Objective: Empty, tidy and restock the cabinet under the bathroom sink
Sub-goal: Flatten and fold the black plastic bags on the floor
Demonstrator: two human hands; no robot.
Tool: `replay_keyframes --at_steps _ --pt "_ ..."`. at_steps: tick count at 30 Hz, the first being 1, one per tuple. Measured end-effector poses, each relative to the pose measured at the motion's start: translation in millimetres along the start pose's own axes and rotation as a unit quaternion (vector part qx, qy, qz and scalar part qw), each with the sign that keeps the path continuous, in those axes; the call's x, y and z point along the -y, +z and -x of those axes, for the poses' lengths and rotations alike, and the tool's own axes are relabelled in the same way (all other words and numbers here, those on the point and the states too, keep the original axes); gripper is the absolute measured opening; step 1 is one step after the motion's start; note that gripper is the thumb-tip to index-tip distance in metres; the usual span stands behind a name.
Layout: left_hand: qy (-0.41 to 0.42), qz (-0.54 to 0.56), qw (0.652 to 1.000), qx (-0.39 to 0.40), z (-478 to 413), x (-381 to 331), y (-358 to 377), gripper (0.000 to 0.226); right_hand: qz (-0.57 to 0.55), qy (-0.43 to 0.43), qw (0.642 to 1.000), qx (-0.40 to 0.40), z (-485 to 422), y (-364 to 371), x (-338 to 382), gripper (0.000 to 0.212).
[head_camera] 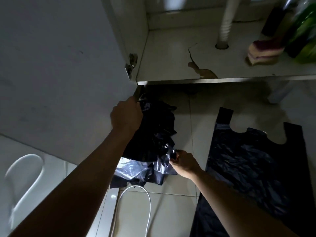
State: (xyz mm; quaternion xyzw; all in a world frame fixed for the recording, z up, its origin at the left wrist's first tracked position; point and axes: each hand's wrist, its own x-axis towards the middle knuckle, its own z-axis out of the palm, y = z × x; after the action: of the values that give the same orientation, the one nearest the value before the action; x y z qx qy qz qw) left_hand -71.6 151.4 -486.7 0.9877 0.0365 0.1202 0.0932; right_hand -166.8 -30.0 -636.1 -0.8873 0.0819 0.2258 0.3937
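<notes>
Left hand (126, 115) curled round the top of the crumpled black bag bundle (153, 130), just below the cabinet shelf edge (188, 81). Right hand (184, 163) pinches its lower corner. Open door (59, 65) close on the left. Flat black bag (248, 159) on the right, with a strip of tile (196, 125) between. Cable (149, 202) near me.

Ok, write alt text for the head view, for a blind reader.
The left hand and right hand grip a crumpled bundle of black bags before the open cabinet. Another black bag lies flat on the floor beside it; sponges and bottles sit inside.
</notes>
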Motion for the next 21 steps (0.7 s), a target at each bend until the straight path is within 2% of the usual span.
replay_keyframes --at_steps 4,7,11,13,15,18,21 --pt "0.019 0.039 0.994 -0.101 -17 -6 -27 0.032 0.019 -0.016 0.998 0.053 6 -2 12 0.025" --pt "0.016 0.118 0.982 -0.146 -28 -13 -48 0.033 0.017 -0.033 0.995 0.094 12 -6 18 0.027" --pt "0.069 0.194 0.965 -0.165 -45 -27 -76 0.033 0.062 0.007 0.981 0.186 17 -26 26 0.056" --pt "0.097 0.213 0.962 -0.141 -53 -35 -89 0.035 0.079 0.034 0.984 0.158 14 -51 32 0.072" --pt "0.105 0.242 0.958 -0.111 -61 -46 -103 0.034 0.078 0.015 0.994 0.079 14 -89 43 0.076" --pt "0.087 0.298 0.948 -0.066 -71 -67 -120 0.032 -0.049 -0.087 0.994 -0.034 26 -147 70 0.064" --pt "0.1 0.316 0.943 -0.016 -77 -95 -137 0.03 -0.215 -0.149 0.965 -0.021 47 -189 104 0.041"
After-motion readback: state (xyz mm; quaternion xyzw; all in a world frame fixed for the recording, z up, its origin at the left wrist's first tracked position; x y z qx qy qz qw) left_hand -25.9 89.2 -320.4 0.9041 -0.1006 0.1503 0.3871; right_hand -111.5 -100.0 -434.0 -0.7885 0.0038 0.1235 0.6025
